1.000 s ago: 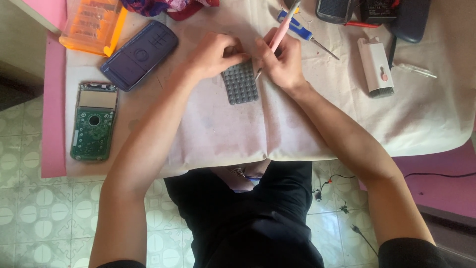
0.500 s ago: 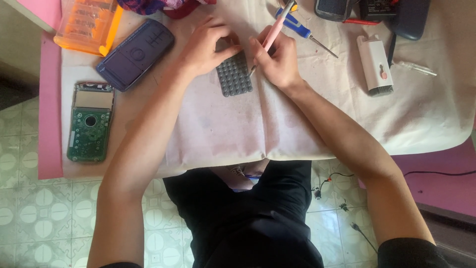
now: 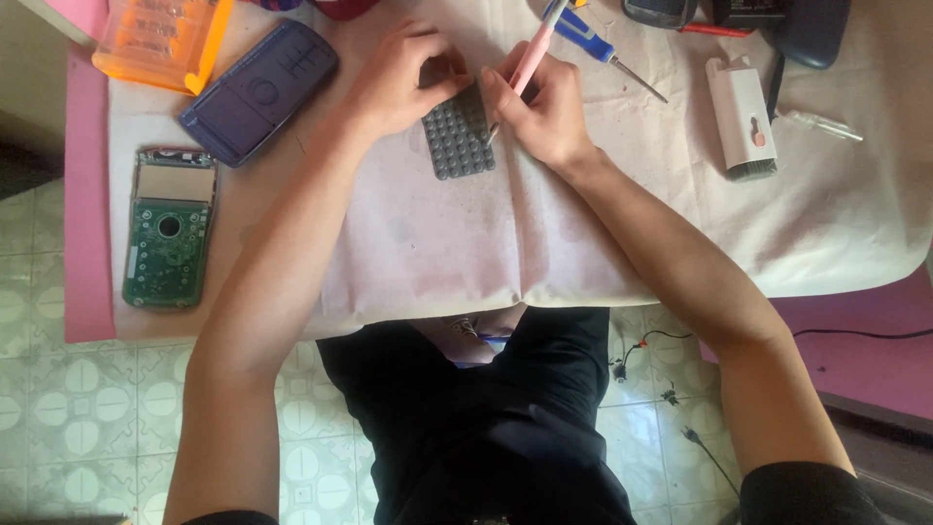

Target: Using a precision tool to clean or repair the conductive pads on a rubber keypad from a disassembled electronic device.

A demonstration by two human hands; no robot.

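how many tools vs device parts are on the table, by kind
Pink-handled tool, held in the right hand: 1
Blue screwdriver: 1
White brush tool: 1
Grey keypad mat, under the left hand: 1
Green circuit board: 1
Blue casing: 1
Orange bit case: 1
Total: 7

This looks like a small home repair bench for electronics. A low table (image 3: 87, 194) covered with a white cloth (image 3: 680, 224) stands on a patterned tile floor (image 3: 58, 408). On it lie a bare green circuit board (image 3: 167, 233), a dark plastic casing (image 3: 258, 92), a blue screwdriver (image 3: 593, 44) and an orange bit box (image 3: 160, 39).
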